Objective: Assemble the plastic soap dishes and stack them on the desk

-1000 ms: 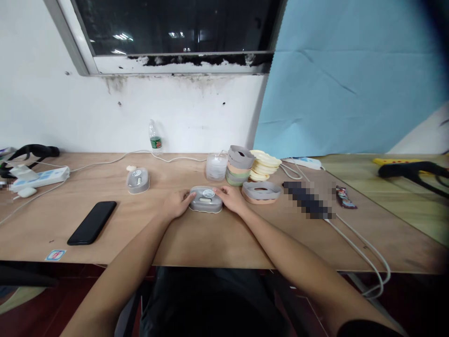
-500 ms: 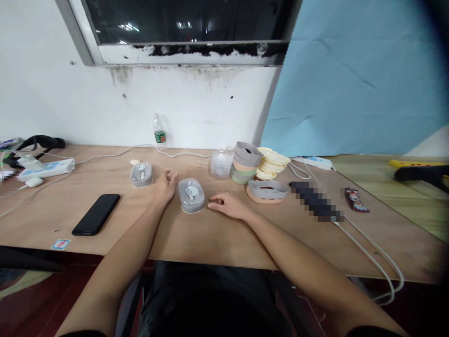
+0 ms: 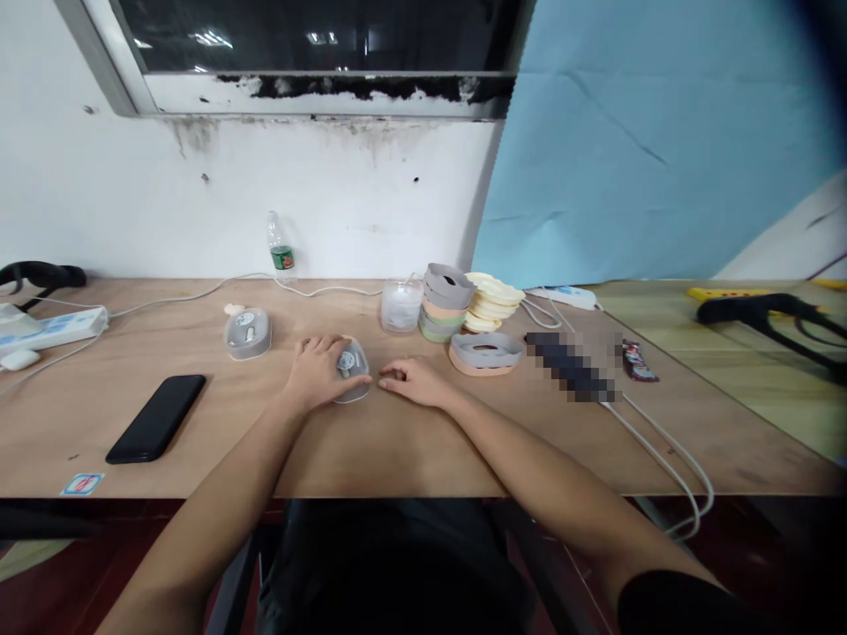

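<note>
A small grey container with a clear lid (image 3: 358,360), a round pale label on its top, lies before me. My left hand (image 3: 318,372) is on its left side, thumb along the near side and fingers over the far left part, hiding much of it. Just right of the container, my right hand (image 3: 416,382) rests on the table, fingers loosely bent and a gap between thumb and forefinger. It holds nothing and does not touch the container. A second container of the same kind (image 3: 249,333) stands further left, a small cream piece (image 3: 234,310) behind it.
Grey, peach and green rings (image 3: 445,304) are stacked behind my right hand, beside clear parts (image 3: 401,306) and cream pieces (image 3: 490,302). More rings (image 3: 485,352) lie nearer. A black phone (image 3: 157,418), bottle (image 3: 281,251), power strip (image 3: 63,328) and wrapped snack (image 3: 639,362) share the table (image 3: 397,459).
My left hand has moved right onto the near container and grasps it. My right hand's fingers have bent a little more. The view has shifted slightly to the right.
</note>
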Demonstrator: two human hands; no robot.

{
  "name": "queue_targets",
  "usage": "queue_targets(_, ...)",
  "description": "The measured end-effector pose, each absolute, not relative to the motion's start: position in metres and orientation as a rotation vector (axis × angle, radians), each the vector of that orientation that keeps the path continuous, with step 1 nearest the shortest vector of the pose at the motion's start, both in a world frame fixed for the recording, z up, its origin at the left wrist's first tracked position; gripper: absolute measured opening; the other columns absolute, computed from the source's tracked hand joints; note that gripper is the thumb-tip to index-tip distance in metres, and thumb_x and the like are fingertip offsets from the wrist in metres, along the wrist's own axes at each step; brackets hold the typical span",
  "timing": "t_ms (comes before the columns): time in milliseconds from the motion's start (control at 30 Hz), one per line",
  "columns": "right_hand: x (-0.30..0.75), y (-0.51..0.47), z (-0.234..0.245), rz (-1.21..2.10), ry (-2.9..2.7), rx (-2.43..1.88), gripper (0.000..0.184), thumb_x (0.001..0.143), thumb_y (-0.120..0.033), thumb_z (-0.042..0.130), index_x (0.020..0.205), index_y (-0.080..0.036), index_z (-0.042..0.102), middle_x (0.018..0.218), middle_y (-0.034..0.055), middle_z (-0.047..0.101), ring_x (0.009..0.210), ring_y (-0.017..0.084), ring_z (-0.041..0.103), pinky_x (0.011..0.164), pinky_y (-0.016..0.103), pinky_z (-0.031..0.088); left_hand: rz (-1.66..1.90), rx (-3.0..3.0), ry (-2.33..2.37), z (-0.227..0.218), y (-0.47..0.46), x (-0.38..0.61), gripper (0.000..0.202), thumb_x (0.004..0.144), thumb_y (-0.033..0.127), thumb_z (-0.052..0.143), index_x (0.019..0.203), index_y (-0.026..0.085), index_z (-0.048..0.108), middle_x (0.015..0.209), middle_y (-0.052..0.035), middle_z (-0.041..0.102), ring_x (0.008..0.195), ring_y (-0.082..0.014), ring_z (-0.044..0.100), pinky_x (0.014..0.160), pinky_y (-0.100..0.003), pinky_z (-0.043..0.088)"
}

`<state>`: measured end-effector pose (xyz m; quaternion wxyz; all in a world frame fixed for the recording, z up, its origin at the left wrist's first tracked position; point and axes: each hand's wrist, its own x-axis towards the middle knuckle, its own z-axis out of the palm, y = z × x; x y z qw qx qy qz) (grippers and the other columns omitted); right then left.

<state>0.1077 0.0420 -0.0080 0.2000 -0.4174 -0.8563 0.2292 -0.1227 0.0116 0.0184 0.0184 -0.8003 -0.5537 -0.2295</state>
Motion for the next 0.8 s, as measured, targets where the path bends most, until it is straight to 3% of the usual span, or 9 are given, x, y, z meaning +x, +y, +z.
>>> queue_targets(200, 0.113, 0.039, -0.007, 0.61, -2.412, -1.142, 0.036, 0.083, -0.046, 0.059, 0.107, -0.021, 0.068, 0.071, 0.0007, 0.065, 0.064, 0.013, 0.056, 0.059, 0.024, 0.033, -0.803, -2.169, -1.899, 0.006, 0.034, -0.154, 0.035, 0.083, 0.051, 0.053, 0.1, 0.024, 0.068, 0.117, -0.0078, 0.063, 0.111, -0.0304, 0.05, 0.103, -0.048, 0.02)
queue_targets(267, 0.114, 0.039, -0.008, 0.598, -2.413, -1.148, 0.036, 0.083, -0.045, 0.06, 0.108, -0.021, 0.068, 0.071, 0.0011, 0.064, 0.064, 0.013, 0.056, 0.06, 0.025, 0.034, -0.824, -2.038, -2.001, 0.004, 0.04, -0.167, 0.032, 0.086, 0.047, 0.049, 0.099, 0.023, 0.067, 0.115, -0.0068, 0.064, 0.11, -0.0295, 0.05, 0.105, -0.05, 0.016)
queue_targets(433, 0.113, 0.043, -0.012, 0.608, -2.427, -1.15, 0.035, 0.082, -0.046, 0.06, 0.107, -0.021, 0.068, 0.072, 0.0016, 0.065, 0.065, 0.013, 0.055, 0.06, 0.025, 0.034, -0.838, -1.83, -2.125, 0.003, 0.046, -0.189, 0.043, 0.092, 0.049, 0.039, 0.108, 0.018, 0.065, 0.131, -0.0093, 0.054, 0.126, -0.0325, 0.036, 0.105, -0.057, 0.008)
queue_targets(600, 0.114, 0.044, -0.014, 0.605, -2.427, -1.145, 0.036, 0.082, -0.047, 0.06, 0.107, -0.022, 0.068, 0.073, 0.0016, 0.064, 0.065, 0.014, 0.055, 0.06, 0.025, 0.034, -0.787, -1.65, -2.315, 0.002, 0.051, -0.198, 0.052, 0.084, 0.06, 0.043, 0.117, 0.025, 0.062, 0.145, -0.0107, 0.038, 0.135, -0.0404, 0.02, 0.105, -0.062, 0.008)
queue_targets(800, 0.115, 0.04, -0.008, 0.585, -2.438, -1.128, 0.036, 0.082, -0.046, 0.06, 0.108, -0.022, 0.068, 0.075, 0.002, 0.066, 0.066, 0.014, 0.057, 0.061, 0.025, 0.035, -0.714, -1.7, -2.412, 0.001, 0.054, -0.203, 0.063, 0.08, 0.066, 0.043, 0.129, 0.027, 0.052, 0.147, -0.0134, 0.035, 0.136, -0.0419, 0.019, 0.103, -0.067, 0.009)
